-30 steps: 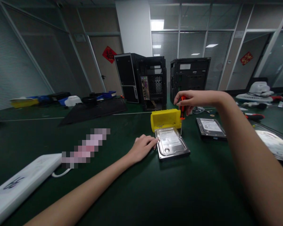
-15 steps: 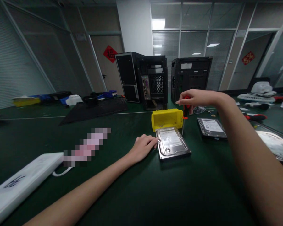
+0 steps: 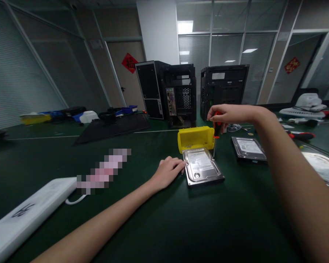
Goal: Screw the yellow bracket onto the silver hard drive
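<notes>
A silver hard drive lies label up on the green table, just in front of a yellow bin. My left hand rests on the table with its fingertips against the drive's left edge. Above the drive's right side, my right hand grips a red and black screwdriver from the top. The screwdriver stands upright, its tip at the drive's right edge. To the right, partly behind my right forearm, lies a second hard drive.
Black computer cases stand at the back, with another further right. A white box lies at the left, near a pixelated item. Red and black pliers and a round metal-rimmed object are at the right.
The whole view has shifted slightly. The screwdriver's tip has moved a little down, to the drive's right edge; my left hand keeps its place at the drive's left edge.
</notes>
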Action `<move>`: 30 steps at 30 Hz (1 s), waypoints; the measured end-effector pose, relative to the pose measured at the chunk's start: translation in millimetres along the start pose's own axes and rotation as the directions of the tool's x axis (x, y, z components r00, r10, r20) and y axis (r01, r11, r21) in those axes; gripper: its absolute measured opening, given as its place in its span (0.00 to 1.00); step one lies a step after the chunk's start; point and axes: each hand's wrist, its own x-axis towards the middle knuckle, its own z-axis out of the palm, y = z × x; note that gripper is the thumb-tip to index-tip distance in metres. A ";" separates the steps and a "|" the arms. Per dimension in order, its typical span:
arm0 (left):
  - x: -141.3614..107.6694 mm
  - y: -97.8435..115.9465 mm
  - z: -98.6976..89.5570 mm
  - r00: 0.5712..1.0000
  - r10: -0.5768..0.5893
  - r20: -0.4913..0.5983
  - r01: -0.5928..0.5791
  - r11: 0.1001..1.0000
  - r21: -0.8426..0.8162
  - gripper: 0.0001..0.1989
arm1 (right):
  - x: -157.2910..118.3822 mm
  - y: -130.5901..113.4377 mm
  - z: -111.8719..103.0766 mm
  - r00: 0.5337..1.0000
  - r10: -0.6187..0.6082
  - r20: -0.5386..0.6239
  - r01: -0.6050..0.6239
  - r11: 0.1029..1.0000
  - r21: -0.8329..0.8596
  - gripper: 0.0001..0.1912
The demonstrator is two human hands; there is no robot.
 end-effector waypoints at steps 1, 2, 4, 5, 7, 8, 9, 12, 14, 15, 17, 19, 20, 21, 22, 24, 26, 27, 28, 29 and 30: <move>-0.1 0.2 0.2 1.000 0.003 0.001 -0.003 1.000 0.000 0.25 | 0.1 -0.1 0.1 1.000 0.001 0.000 -0.001 1.000 0.004 0.12; -0.3 0.3 0.3 1.000 0.003 0.001 -0.003 1.000 0.000 0.25 | 0.2 -0.2 0.0 1.000 0.000 -0.001 0.000 1.000 0.008 0.12; -0.6 0.4 0.5 1.000 0.002 -0.001 -0.002 1.000 0.000 0.25 | 0.2 -0.6 -0.6 1.000 -0.011 0.004 0.011 1.000 0.012 0.13; -0.6 0.3 0.6 1.000 0.000 -0.003 0.000 1.000 0.002 0.24 | 0.2 -0.8 -1.0 1.000 -0.021 0.008 0.021 1.000 0.010 0.14; -0.6 -0.1 1.0 1.000 0.000 -0.005 0.000 1.000 0.011 0.24 | -0.2 -1.1 -2.1 0.999 -0.045 0.015 0.045 0.999 -0.008 0.15; -0.5 -0.5 1.3 1.000 0.002 -0.006 -0.002 1.000 0.015 0.24 | -0.7 -1.3 -2.6 0.998 -0.056 0.018 0.057 0.998 -0.022 0.16; -0.3 -0.9 1.6 1.000 0.004 -0.005 -0.004 1.000 0.019 0.24 | -1.4 -1.5 -3.0 0.998 -0.067 0.021 0.068 0.997 -0.036 0.16; 0.4 -2.5 2.3 1.000 0.013 -0.005 -0.013 1.000 0.018 0.24 | -4.7 -3.1 -3.8 0.995 -0.100 0.032 0.102 0.993 -0.065 0.20; 0.8 -3.5 2.6 1.000 0.015 -0.003 -0.015 1.000 0.016 0.24 | -6.8 -5.2 -4.0 0.991 -0.126 0.038 0.129 0.989 -0.070 0.22; 1.1 -3.9 2.6 1.000 0.013 -0.001 -0.013 1.000 0.014 0.24 | -7.5 -6.5 -4.0 0.990 -0.136 0.035 0.138 0.988 -0.064 0.22; 1.4 -4.0 2.4 1.000 0.008 0.004 -0.008 1.000 0.010 0.24 | -7.8 -9.0 -3.6 0.989 -0.148 0.028 0.149 0.988 -0.042 0.21; 1.6 -3.3 2.0 1.000 0.005 0.004 -0.005 1.000 0.007 0.24 | -6.9 -11.0 -3.0 0.987 -0.156 0.046 0.157 0.988 -0.008 0.17; 1.6 -2.7 1.7 1.000 0.005 0.004 -0.005 1.000 0.005 0.24 | -6.3 -11.5 -2.7 0.985 -0.160 0.062 0.159 0.987 0.008 0.15; 1.4 -2.0 1.5 1.000 0.006 0.004 -0.006 1.000 0.004 0.24 | -5.8 -11.8 -2.4 0.984 -0.161 0.078 0.160 0.987 0.021 0.14; 1.2 -1.4 1.3 1.000 0.006 0.006 -0.006 1.000 0.003 0.24 | -5.5 -11.7 -2.4 0.983 -0.161 0.087 0.159 0.987 0.029 0.13; 0.6 -0.6 1.0 1.000 0.007 0.008 -0.007 1.000 0.000 0.24 | -5.5 -11.0 -2.7 0.985 -0.154 0.080 0.153 0.988 0.022 0.12; 0.0 -0.4 1.0 1.000 0.009 0.003 -0.009 1.000 -0.001 0.24 | -6.0 -10.0 -3.4 0.988 -0.143 0.065 0.143 0.990 -0.001 0.12; -0.3 -0.6 1.1 1.000 0.009 -0.002 -0.009 1.000 -0.001 0.24 | -6.2 -9.5 -3.7 0.989 -0.132 0.060 0.133 0.991 -0.007 0.12; -0.4 -0.8 1.2 1.000 0.009 -0.006 -0.009 1.000 0.000 0.24 | -6.3 -9.2 -3.9 0.991 -0.119 0.058 0.119 0.993 -0.008 0.12; -0.6 -1.0 1.2 1.000 0.007 -0.008 -0.007 1.000 0.000 0.24 | -6.4 -9.1 -4.0 0.993 -0.104 0.058 0.104 0.995 -0.005 0.12; -0.6 -1.1 1.3 1.000 0.003 -0.006 -0.003 1.000 -0.001 0.24 | -6.4 -9.1 -3.9 0.994 -0.090 0.060 0.090 0.996 0.001 0.13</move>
